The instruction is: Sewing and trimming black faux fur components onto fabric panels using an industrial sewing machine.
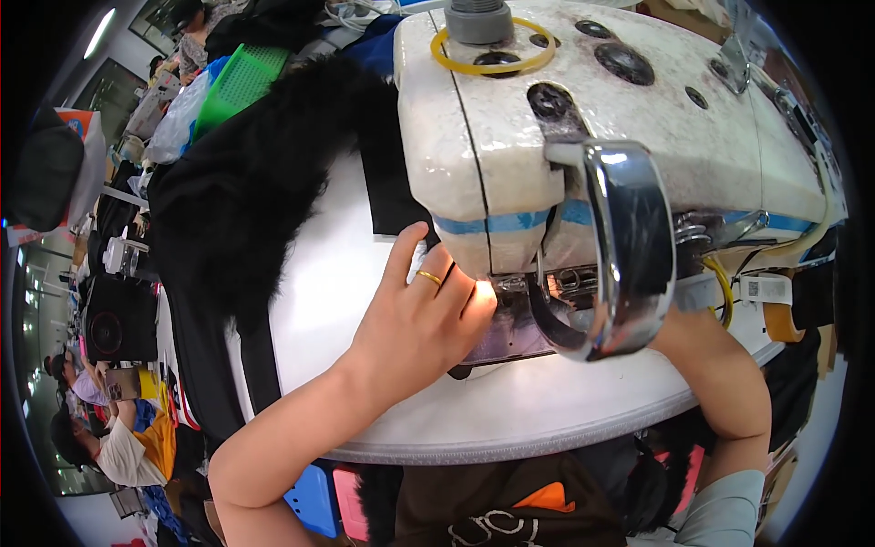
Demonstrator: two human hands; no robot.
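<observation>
A white industrial sewing machine with blue tape, a chrome curved arm and yellow band stands on a white table. My left hand, with a gold ring, is at the lit needle area, index and thumb closed near the plate, little finger lifted beside black cloth; what it grips is hidden. My right hand reaches behind the chrome arm from the right; its fingers are hidden.
Black fur-trimmed garments lie on the left, near a green basket. Co-workers sit at far left among machines and cloth. Yellow tubing hangs at the right. Blue and pink plastic items show below the table edge.
</observation>
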